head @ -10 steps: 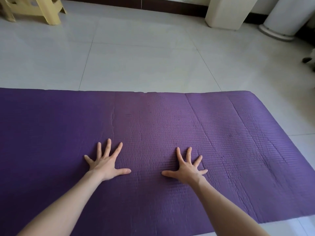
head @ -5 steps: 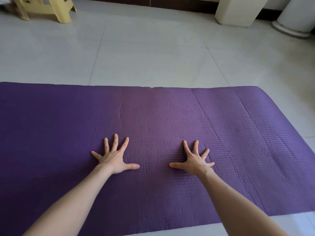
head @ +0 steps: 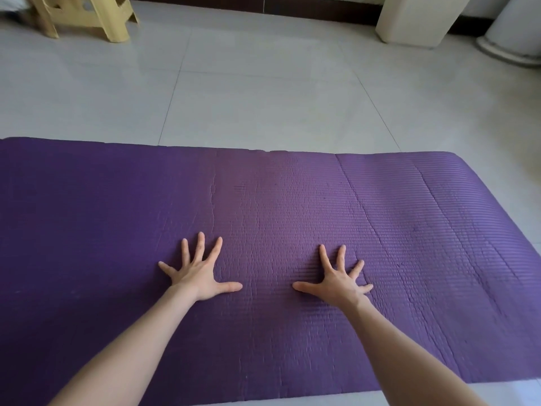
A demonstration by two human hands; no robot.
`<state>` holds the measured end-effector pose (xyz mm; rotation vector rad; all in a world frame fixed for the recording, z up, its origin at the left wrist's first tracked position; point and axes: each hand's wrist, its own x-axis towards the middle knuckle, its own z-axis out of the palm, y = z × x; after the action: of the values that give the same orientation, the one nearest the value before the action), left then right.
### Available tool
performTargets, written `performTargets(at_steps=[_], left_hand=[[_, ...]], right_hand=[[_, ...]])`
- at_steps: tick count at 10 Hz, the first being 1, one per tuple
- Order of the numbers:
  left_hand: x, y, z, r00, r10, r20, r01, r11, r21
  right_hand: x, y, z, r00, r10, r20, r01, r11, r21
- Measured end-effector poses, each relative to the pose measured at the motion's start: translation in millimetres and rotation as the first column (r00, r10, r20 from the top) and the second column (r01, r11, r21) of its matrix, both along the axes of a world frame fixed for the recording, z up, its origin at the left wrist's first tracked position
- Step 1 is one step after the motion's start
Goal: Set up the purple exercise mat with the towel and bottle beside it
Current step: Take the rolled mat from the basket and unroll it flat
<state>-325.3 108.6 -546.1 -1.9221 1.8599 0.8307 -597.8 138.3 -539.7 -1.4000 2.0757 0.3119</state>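
- Mat (head: 292,200): purple, unrolled flat on the tiled floor (head: 263,98).
- Left hand (head: 199,273): on the mat's middle, palm down, fingers spread.
- Right hand (head: 336,281): likewise, beside it.
- Stool (head: 87,16): yellow, beyond the mat.

Pale tiled floor (head: 263,98) carries the purple mat (head: 117,215), a yellow stool (head: 96,19), perhaps a pedestal base (head: 509,49).

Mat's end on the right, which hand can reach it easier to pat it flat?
Probably the right hand: it presses flat on the mat nearer that end. The left hand lies farther away and would have to cross over the right.
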Motion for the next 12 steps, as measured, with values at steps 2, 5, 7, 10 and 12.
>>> performTargets(at_steps=[2, 5, 7, 10, 12], left_hand=[[5.6, 15.4, -1.2, 0.999, 0.038, -0.007, -0.038, 0.999, 0.031], [5.2, 13.3, 0.4, 1.000, 0.026, -0.001, -0.026, 0.999, 0.034], [4.9, 11.8, 0.1, 0.999, 0.028, -0.017, -0.028, 0.999, 0.035], [6.3, 10.7, -0.4, 0.999, 0.023, -0.026, -0.022, 0.999, 0.024], [6.9, 10.6, -0.7, 0.999, 0.026, -0.030, -0.025, 0.999, 0.026]], right_hand=[[1.4, 0.6, 1.8, 1.000, -0.006, 0.002, 0.006, 1.000, 0.007], [1.7, -1.0, 1.3, 1.000, -0.006, 0.014, 0.006, 1.000, 0.006], [1.4, -0.7, 3.3, 1.000, -0.008, 0.014, 0.008, 1.000, 0.003], [2.9, 0.2, 4.5, 1.000, -0.022, 0.019, 0.022, 1.000, -0.003], [2.6, -0.2, 3.9, 1.000, -0.019, 0.023, 0.019, 1.000, -0.001]])
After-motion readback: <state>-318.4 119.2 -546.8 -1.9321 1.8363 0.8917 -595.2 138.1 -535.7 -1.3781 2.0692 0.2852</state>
